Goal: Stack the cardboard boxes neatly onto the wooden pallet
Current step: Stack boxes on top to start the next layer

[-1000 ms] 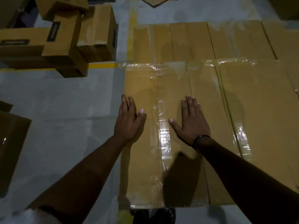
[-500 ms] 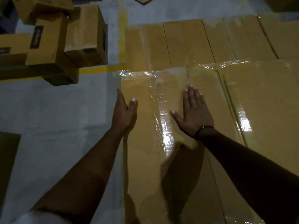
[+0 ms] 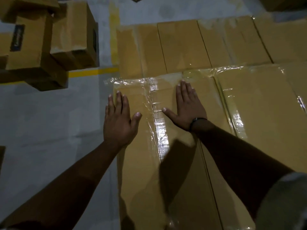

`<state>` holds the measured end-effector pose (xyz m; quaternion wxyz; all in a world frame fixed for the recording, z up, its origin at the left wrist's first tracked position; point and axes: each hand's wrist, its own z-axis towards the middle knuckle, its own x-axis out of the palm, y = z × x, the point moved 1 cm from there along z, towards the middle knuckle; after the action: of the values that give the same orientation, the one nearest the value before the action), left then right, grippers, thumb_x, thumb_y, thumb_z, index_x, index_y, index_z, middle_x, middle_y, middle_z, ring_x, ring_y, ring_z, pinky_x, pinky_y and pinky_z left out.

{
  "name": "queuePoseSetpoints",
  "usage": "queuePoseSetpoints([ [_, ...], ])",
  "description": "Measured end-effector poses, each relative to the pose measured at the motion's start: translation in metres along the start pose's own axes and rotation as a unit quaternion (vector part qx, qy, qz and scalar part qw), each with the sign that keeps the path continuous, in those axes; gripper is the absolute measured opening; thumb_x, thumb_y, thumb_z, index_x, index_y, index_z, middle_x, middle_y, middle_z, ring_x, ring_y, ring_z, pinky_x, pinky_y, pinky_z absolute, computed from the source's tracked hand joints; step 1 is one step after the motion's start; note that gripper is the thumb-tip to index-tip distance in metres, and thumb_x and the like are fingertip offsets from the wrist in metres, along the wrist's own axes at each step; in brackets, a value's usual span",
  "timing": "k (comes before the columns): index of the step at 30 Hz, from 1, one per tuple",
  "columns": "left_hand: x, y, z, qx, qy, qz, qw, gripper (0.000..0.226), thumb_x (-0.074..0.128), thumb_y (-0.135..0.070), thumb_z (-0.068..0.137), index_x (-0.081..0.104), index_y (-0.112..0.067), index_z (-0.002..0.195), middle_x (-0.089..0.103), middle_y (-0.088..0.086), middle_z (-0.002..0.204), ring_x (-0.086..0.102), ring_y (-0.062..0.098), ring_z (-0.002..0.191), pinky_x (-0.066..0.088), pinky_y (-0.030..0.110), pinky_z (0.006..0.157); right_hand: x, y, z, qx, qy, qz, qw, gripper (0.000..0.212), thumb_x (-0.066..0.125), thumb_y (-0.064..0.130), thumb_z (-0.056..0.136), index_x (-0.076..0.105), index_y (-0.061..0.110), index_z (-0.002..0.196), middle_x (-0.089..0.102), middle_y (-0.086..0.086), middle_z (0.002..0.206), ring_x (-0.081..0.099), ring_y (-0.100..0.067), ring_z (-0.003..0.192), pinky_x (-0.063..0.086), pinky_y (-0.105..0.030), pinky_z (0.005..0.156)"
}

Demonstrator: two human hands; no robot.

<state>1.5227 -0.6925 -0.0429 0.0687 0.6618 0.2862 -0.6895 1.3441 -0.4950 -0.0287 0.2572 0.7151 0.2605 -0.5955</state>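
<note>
Cardboard box (image 3: 141, 171): tan, long, flat-topped, sealed down the middle with glossy clear tape (image 3: 160, 130), lying directly under both hands. Left hand (image 3: 118, 120) flat over its left edge, fingers straight; right hand (image 3: 187, 107) flat just right of the tape, thumb spread. Snug against a back row of boxes (image 3: 181, 47) beyond the fingertips and a neighbouring box (image 3: 257, 113) right of the right hand. Open grey floor (image 3: 49, 122) left of the left hand, loose boxes (image 3: 33, 47) farther off.

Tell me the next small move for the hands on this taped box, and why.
Probably a short push forward with both palms, to square the taped box against the back row. The left hand and right hand lie flat on its top, gripping nothing, and its far edge lies close to that row.
</note>
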Motion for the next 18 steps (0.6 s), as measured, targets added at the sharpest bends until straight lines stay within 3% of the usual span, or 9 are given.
queuePoseSetpoints([
  [9,-0.002,-0.004,0.006,-0.003,0.012,0.036,0.999,0.085,0.021,-0.067,0.102,0.005,-0.011,0.165,-0.01,0.007,0.172,-0.014,0.034,0.157,0.003,0.055,0.127,-0.001,-0.001,0.009,-0.009,0.0,0.002,1.0,0.106,0.02,0.081,0.092,-0.004,0.003,0.16,-0.015,-0.016,0.168,-0.015,-0.028,0.155,-0.001,-0.044,0.127],
  [14,-0.002,-0.003,0.005,-0.002,-0.001,0.027,1.0,0.083,0.022,-0.065,0.103,0.008,-0.011,0.164,-0.007,0.008,0.172,-0.012,0.034,0.158,0.004,0.054,0.127,-0.011,-0.01,0.056,-0.01,-0.013,0.03,0.999,0.1,0.022,0.077,0.095,-0.003,0.007,0.161,-0.013,-0.014,0.168,-0.01,-0.025,0.156,-0.003,-0.041,0.127],
  [16,0.0,-0.004,0.005,-0.001,-0.004,0.032,0.999,0.082,0.021,-0.064,0.103,0.01,-0.011,0.164,-0.005,0.008,0.173,-0.009,0.034,0.158,0.005,0.055,0.127,-0.012,-0.014,0.076,0.001,-0.02,0.024,1.0,0.097,0.019,0.075,0.095,0.006,0.005,0.161,0.003,-0.017,0.169,0.001,-0.028,0.156,-0.001,-0.043,0.127],
  [18,0.001,-0.004,0.005,0.0,-0.011,0.035,0.999,0.08,0.022,-0.063,0.104,0.011,-0.01,0.164,-0.003,0.009,0.173,-0.008,0.035,0.158,0.006,0.055,0.127,-0.013,-0.014,0.087,0.005,-0.037,0.007,0.999,0.09,0.019,0.072,0.096,0.028,0.003,0.154,0.035,-0.021,0.156,0.024,-0.034,0.148,0.007,-0.046,0.126],
])
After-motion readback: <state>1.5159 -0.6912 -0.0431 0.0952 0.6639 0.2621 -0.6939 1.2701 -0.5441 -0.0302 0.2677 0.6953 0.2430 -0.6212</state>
